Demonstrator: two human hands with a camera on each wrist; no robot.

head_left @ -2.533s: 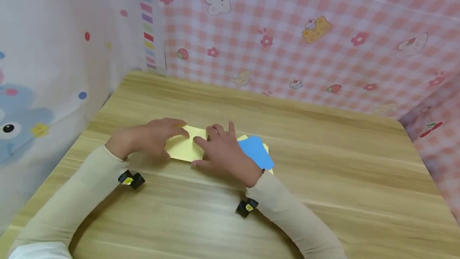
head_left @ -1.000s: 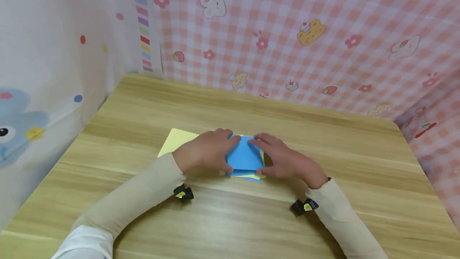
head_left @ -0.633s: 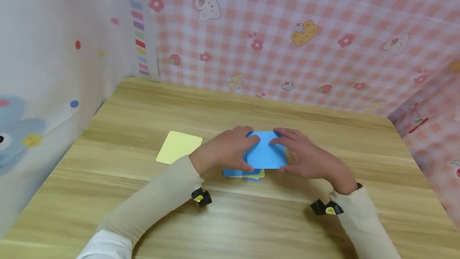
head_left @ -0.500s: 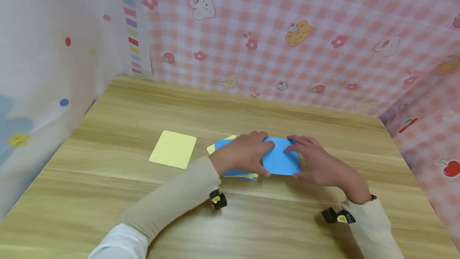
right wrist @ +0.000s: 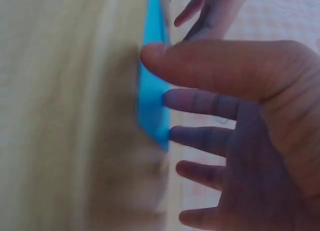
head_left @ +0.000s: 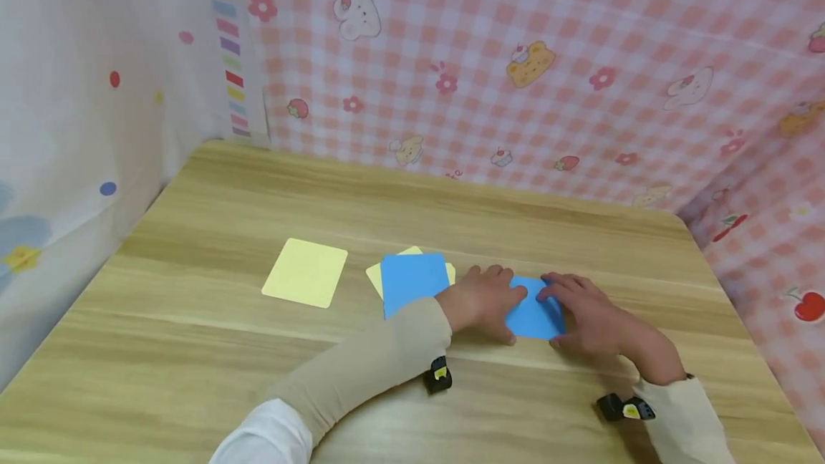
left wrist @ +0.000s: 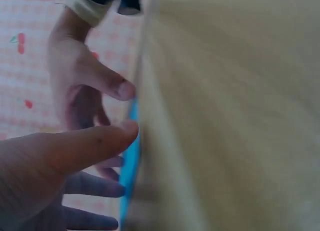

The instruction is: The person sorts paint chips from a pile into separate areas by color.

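Observation:
In the head view my left hand (head_left: 485, 303) and my right hand (head_left: 596, 321) hold a square blue card (head_left: 533, 313) by its two sides, at the right of the table. Each thumb is at the near edge, with fingertips at the far edge. Both wrist views show this blue card (left wrist: 131, 161) edge-on, just above the wood. To the left lies a loose pile, with another blue card (head_left: 412, 279) on top and yellow corners poking out below. My left sleeve covers the pile's near right part.
A single yellow card (head_left: 305, 273) with rounded corners lies flat left of the pile. The wooden table (head_left: 213, 349) ends at a pink checked cloth (head_left: 490, 34) at the back and a white cloth (head_left: 97, 56) on the left.
My hands left the yellow card on the left, took the top blue card from the pile and carried it right and nearer. The head view has shifted slightly right.

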